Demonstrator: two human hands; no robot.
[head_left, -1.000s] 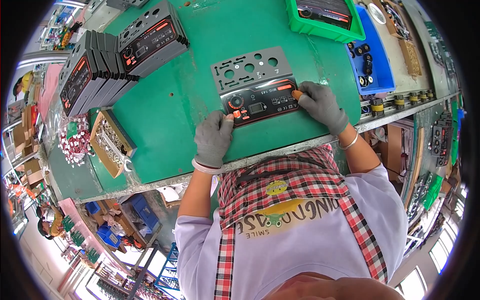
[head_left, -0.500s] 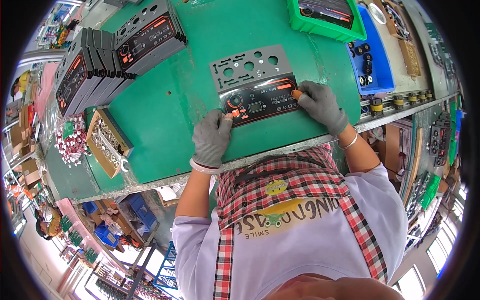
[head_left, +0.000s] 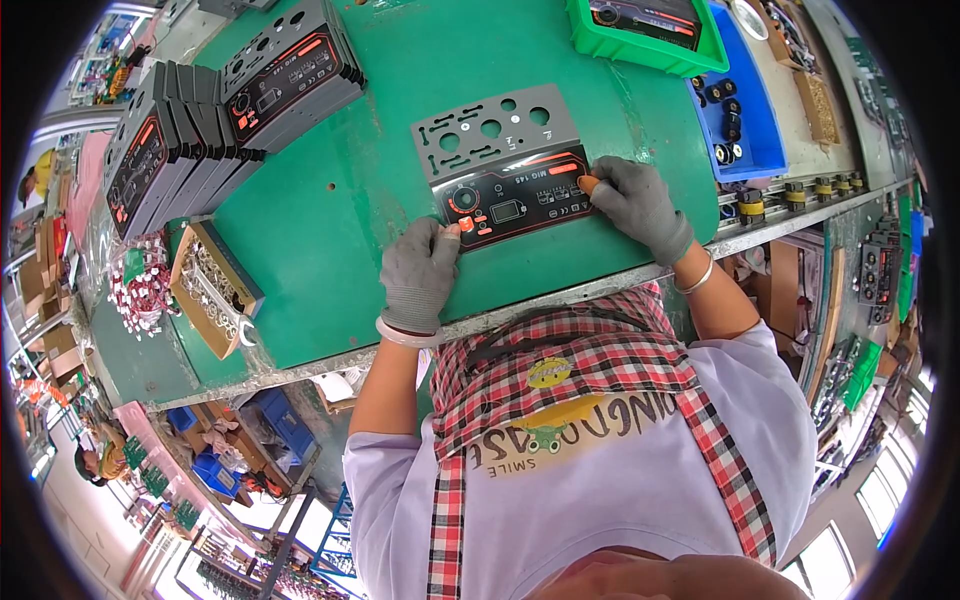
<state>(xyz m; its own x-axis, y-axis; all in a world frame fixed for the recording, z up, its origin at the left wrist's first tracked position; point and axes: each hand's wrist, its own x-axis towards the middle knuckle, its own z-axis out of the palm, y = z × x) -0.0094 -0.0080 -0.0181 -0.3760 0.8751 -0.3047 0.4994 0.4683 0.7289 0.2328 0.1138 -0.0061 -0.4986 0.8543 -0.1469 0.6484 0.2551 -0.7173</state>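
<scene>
A bent grey sheet-metal front panel (head_left: 515,208) lies on the green table in front of me. Its black face carries orange markings, a round dial graphic and a small screen outline; the bare grey flange beyond has round holes and slots. My left hand (head_left: 420,270), in a grey glove with bare fingertips, holds the panel's near left corner, thumb on its face. At the right edge, my right hand (head_left: 640,208), gloved alike, grips with its thumb on the face. The undersides of both grips are hidden.
Stacked panels (head_left: 290,85) stand at the far left, with more fanned panels (head_left: 150,160) beside them. Nearer are a cardboard box (head_left: 205,325) of small metal parts and a red-and-white wire bundle (head_left: 140,285). At the right are a green bin (head_left: 640,52) and a blue bin (head_left: 765,150) with black parts.
The whole view has shifted slightly. Both hands keep the same hold on the panel, which stays in nearly the same place.
</scene>
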